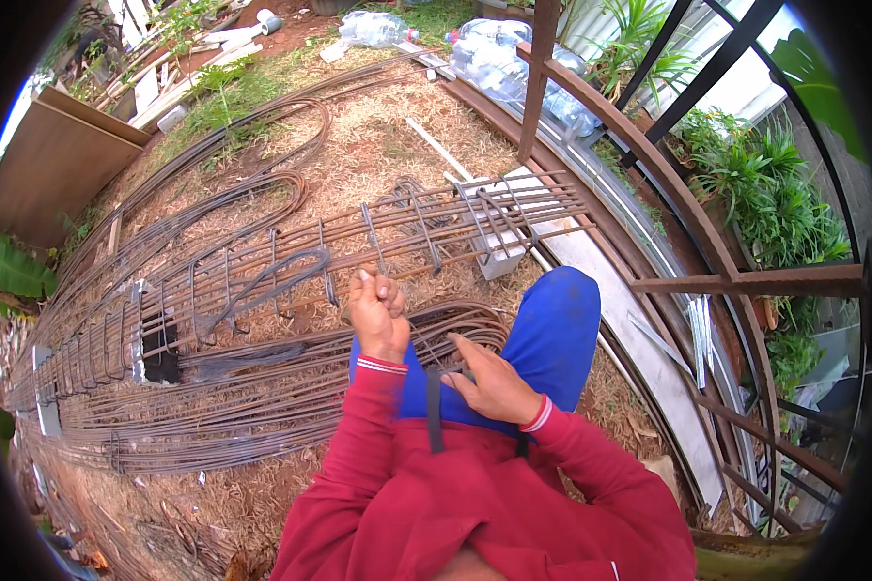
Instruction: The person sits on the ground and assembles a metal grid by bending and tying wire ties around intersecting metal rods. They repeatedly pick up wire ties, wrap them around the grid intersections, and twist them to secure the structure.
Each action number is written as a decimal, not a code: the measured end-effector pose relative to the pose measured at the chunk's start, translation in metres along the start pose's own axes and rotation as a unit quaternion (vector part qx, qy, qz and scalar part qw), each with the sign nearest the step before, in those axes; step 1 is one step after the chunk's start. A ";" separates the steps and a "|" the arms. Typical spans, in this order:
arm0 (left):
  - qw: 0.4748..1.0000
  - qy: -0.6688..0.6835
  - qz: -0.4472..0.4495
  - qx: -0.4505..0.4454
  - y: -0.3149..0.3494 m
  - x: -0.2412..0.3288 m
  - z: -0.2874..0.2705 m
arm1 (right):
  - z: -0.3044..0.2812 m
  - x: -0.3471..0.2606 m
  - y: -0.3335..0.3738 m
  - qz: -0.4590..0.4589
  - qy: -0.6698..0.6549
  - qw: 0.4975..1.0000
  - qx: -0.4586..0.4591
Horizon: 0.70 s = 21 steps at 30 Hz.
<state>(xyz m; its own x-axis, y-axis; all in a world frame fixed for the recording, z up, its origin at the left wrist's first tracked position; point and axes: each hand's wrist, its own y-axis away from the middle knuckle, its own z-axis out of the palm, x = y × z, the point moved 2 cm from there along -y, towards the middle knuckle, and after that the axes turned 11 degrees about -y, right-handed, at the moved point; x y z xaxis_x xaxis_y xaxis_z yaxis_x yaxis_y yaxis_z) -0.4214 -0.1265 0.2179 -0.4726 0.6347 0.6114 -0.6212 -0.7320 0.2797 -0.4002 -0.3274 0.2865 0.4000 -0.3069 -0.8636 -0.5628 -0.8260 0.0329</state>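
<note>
My left hand (376, 315) is raised over the near side of a rebar cage (349, 232), its fingers curled in and pinched. Whatever it may hold is too small to make out. My right hand (497, 382) is by my blue-trousered knee (557, 320), forefinger stretched out and thumb apart. A small dark shape shows between them, too unclear to name. The cage has long rusty bars with square stirrups around them. Its right end rests on a grey block (501, 259). A looped bundle of dark tie wire (271, 281) lies on the bars left of my left hand.
Bent rebar bundles (262, 407) spread over straw-covered ground near and left of the cage. A hollow block (157, 334) stands under its left part. To the right run metal profiles (639, 320) and a brown metal frame (736, 283). Bagged clear bottles (504, 58) lie behind.
</note>
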 end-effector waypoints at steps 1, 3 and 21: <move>1.000 -0.011 -0.008 0.008 0.006 -0.004 0.005 | 0.007 -0.002 -0.007 0.058 -0.123 0.991 -0.001; 1.000 -0.023 -0.020 0.007 0.011 -0.004 0.012 | 0.020 -0.002 -0.019 0.164 -0.370 0.913 -0.046; 0.989 -0.087 -0.118 0.026 -0.020 -0.016 -0.042 | 0.050 0.023 -0.072 0.118 -0.200 0.970 -0.071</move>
<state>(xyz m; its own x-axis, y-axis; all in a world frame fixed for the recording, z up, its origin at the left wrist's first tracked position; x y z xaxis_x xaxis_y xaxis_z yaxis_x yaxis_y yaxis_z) -0.4278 -0.1117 0.1717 -0.2003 0.7406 0.6414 -0.6670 -0.5826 0.4644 -0.3864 -0.2514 0.2394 -0.0566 -0.3117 -0.9485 -0.4875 -0.8204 0.2987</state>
